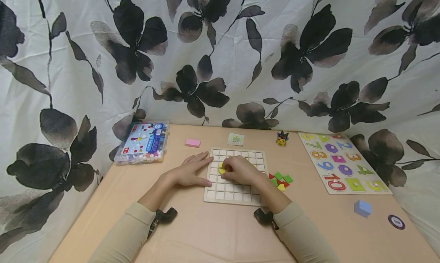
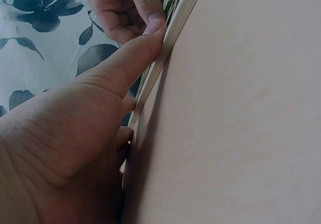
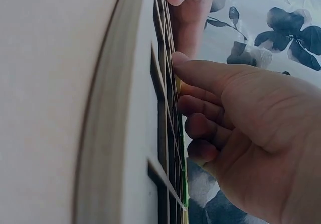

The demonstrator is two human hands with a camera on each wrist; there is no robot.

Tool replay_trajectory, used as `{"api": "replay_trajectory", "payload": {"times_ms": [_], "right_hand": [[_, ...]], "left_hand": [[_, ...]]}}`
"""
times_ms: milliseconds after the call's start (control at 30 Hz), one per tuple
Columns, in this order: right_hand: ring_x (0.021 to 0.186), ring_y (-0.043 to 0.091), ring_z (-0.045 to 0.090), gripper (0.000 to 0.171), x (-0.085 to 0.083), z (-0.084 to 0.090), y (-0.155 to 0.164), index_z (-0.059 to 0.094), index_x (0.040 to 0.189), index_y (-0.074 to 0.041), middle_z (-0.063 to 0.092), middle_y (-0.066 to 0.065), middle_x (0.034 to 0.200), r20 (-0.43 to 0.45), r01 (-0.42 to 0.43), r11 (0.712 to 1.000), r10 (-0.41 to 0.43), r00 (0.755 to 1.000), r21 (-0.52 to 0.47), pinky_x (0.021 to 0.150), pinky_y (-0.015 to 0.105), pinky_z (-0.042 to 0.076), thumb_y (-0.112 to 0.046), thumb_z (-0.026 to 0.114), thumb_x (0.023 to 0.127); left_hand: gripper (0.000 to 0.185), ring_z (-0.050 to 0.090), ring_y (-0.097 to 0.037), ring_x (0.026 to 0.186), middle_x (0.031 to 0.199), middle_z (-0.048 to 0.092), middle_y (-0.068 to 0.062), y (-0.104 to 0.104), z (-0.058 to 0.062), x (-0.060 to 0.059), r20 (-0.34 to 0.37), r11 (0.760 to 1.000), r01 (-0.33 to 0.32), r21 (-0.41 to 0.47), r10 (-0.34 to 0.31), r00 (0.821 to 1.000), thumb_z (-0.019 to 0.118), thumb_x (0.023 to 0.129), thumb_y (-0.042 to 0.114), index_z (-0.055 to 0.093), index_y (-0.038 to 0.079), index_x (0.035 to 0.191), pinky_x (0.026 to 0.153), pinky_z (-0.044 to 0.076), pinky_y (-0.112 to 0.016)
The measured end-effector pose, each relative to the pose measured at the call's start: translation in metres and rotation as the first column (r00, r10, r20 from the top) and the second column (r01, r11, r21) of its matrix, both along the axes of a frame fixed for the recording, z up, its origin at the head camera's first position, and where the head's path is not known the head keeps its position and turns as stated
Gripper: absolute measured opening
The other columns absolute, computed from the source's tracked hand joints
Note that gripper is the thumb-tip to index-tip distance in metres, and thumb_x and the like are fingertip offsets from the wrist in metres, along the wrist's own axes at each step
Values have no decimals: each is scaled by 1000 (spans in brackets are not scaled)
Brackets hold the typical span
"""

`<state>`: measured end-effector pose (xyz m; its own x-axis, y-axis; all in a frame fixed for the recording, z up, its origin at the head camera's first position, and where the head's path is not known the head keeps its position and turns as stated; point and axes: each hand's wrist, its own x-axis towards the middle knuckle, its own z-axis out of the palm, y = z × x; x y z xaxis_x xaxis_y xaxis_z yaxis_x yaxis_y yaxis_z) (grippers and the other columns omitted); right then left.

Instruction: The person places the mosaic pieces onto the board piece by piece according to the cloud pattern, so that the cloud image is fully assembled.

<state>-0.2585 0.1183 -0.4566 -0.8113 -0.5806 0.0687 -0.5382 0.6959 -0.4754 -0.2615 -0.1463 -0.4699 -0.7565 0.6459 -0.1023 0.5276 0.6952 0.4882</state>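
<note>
- Your right hand (image 1: pixel 240 170) curls its fingers onto a yellow piece (image 1: pixel 221 169), seating it in the grid board (image 1: pixel 237 196) left of centre.
- Your left hand (image 1: pixel 190 170) lies flat, fingers straight, steadying the board's 9 o'clock edge.
- Next, I judge: press it flush, then reach for the loose pieces (image 1: pixel 280 179) at 3 o'clock; bare table lies between.

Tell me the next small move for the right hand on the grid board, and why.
Probably press the yellow piece down into its cell. The right hand already has its curled fingers on it over the wooden grid board, and the left hand lies flat against the board's left edge, steadying it.
</note>
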Motion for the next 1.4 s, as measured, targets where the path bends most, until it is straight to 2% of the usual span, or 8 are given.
{"api": "replay_trajectory", "payload": {"times_ms": [433, 767, 933, 1167, 1400], "right_hand": [[69, 9, 54, 20, 1, 0, -1, 75, 100, -13, 62, -8, 77, -32, 25, 999, -24, 999, 32, 63, 26, 46, -29, 82, 92], [69, 9, 55, 22, 1, 3, 1, 74, 104, -13, 62, -7, 77, -9, 32, 999, -33, 999, -8, 64, 27, 47, -27, 84, 90], [73, 12, 56, 18, 3, 14, 10, 75, 107, -13, 63, -7, 81, 5, 57, 998, -57, 998, -41, 66, 29, 48, -24, 80, 94], [78, 15, 57, 23, 4, 38, 36, 75, 112, -7, 66, -4, 87, -9, 85, 986, -88, 996, -141, 68, 29, 49, -22, 78, 95], [86, 18, 59, 21, 8, 58, 71, 75, 117, -18, 71, -1, 102, -3, 132, 971, -136, 991, -197, 74, 32, 52, -25, 76, 97]], "left_hand": [[102, 5, -33, 163, 176, 7, -13, 0, -1, -1, -3, 1000, 0, 12, 0, 1000, 69, 89, 68, 26, 20, 167, 131, 2, -58], [103, 4, -32, 164, 176, 7, -12, 0, 0, 0, 5, 1000, -5, 3, 5, 1000, 69, 88, 69, 25, 21, 167, 131, 2, -57], [103, 5, -33, 164, 176, 7, -13, 0, 1, 0, 10, 1000, -10, 5, 10, 1000, 70, 88, 69, 25, 21, 167, 131, 3, -57], [103, 5, -32, 164, 176, 8, -12, 0, 1, 0, 5, 1000, -14, 4, 14, 1000, 70, 87, 69, 25, 21, 167, 131, 3, -57], [103, 5, -33, 164, 176, 7, -12, 1, 1, 0, 8, 1000, -6, 10, 6, 1000, 71, 88, 67, 25, 20, 167, 131, 4, -57]]}}
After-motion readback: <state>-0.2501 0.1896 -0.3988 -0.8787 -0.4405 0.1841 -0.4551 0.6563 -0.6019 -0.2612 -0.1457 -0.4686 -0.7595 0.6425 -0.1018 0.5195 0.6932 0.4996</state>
